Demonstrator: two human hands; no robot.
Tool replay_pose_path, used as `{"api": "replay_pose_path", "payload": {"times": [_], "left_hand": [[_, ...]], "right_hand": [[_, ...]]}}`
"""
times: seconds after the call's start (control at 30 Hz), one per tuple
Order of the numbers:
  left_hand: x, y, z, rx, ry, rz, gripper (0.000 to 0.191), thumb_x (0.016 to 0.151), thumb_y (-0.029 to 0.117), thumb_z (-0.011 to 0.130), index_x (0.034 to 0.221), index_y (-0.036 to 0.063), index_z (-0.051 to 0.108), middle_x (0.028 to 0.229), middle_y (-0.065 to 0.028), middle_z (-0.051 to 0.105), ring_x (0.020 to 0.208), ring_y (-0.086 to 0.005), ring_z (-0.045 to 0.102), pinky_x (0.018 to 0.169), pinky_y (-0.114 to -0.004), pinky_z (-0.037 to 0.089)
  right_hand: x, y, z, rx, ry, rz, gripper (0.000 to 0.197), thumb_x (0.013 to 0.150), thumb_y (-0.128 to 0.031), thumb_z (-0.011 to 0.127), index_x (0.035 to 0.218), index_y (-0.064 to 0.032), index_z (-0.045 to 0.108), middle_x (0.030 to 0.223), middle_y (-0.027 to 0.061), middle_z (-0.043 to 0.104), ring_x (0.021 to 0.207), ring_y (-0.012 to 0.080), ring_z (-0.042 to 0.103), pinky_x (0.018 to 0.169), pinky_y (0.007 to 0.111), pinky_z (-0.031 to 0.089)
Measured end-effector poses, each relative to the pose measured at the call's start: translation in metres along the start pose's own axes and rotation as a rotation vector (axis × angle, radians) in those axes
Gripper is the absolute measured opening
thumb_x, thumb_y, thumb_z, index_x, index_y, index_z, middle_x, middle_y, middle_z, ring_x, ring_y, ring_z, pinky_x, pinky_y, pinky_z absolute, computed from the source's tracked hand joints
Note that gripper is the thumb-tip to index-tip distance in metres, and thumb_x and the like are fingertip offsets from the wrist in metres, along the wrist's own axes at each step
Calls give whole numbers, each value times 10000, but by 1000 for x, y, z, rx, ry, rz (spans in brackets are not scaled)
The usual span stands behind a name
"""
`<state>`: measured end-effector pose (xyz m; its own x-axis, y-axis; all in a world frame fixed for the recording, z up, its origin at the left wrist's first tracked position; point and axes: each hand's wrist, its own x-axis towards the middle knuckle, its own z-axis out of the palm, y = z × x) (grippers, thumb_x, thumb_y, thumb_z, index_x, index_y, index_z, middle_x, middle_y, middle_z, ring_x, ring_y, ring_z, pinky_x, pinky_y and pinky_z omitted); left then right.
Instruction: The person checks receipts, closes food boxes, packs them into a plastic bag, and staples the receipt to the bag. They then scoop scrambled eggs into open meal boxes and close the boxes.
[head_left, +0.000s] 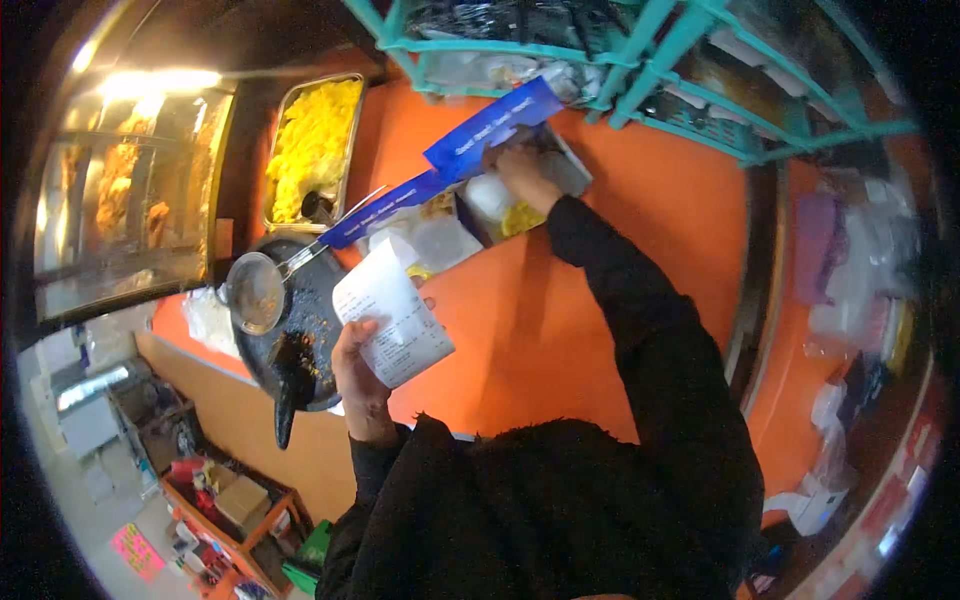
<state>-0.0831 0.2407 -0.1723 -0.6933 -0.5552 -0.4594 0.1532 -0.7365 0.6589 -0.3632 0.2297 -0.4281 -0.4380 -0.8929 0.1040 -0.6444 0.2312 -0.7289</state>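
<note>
A printed paper receipt (394, 319) is in my left hand (364, 375), its thumb across the front, above the front left of the orange counter (555, 360). My right hand (521, 169) reaches into the far part of an open food box (574, 161) with a blue printed lid (499, 127); its fingertips are blurred, so what they touch cannot be told. That box holds yellow food (520, 219) and a round white item (487, 196). Close on its left, a second open box with a blue lid (382, 208) holds a pale wrapped item (442, 238) and brown pieces.
A metal tray of yellow food (315, 150) stands at the back left, near a lit glass cabinet (127, 195). A round black pan (262, 367) with food bits bears a wire strainer (256, 292). A turquoise plastic rack (517, 51) with bagged goods stands along the back.
</note>
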Motion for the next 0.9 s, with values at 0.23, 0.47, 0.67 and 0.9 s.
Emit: {"api": "replay_pose_path", "payload": {"times": [0.23, 0.47, 0.67, 0.9], "left_hand": [[-6, 4, -22, -1, 59, 62, 668, 663, 214, 548, 1222, -63, 310, 1121, -232, 464, 967, -352, 516, 762, -497, 460], [-17, 1, -16, 51, 93, 153, 599, 702, 213, 509, 1192, -86, 337, 1094, -227, 489, 937, -336, 536, 788, -412, 463], [-28, 23, -26, 6, 151, 211, 682, 652, 183, 527, 1242, -59, 285, 1146, -253, 454, 972, -373, 519, 819, -464, 446], [-47, 33, -33, 27, 154, 277, 692, 655, 210, 546, 1233, -71, 290, 1126, -258, 462, 951, -353, 535, 802, -437, 464]], "right_hand": [[-75, -63, -111, -212, 487, -219, 120, 716, -119, 530, 788, -60, 606, 745, 123, 582, 708, 293, 553, 634, 407, 436], [-40, 153, -238, -619, 457, 778, 350, 688, -368, 601, 804, -39, 618, 865, 195, 593, 767, 348, 576, 688, 410, 449], [-40, 272, -261, -884, 593, 665, 287, 708, -350, 553, 782, -76, 600, 803, 179, 602, 745, 361, 584, 661, 441, 464], [-104, 103, -213, -45, 1299, 178, 331, 793, -269, 554, 943, 27, 546, 841, 153, 605, 722, 248, 587, 623, 335, 454]]}}
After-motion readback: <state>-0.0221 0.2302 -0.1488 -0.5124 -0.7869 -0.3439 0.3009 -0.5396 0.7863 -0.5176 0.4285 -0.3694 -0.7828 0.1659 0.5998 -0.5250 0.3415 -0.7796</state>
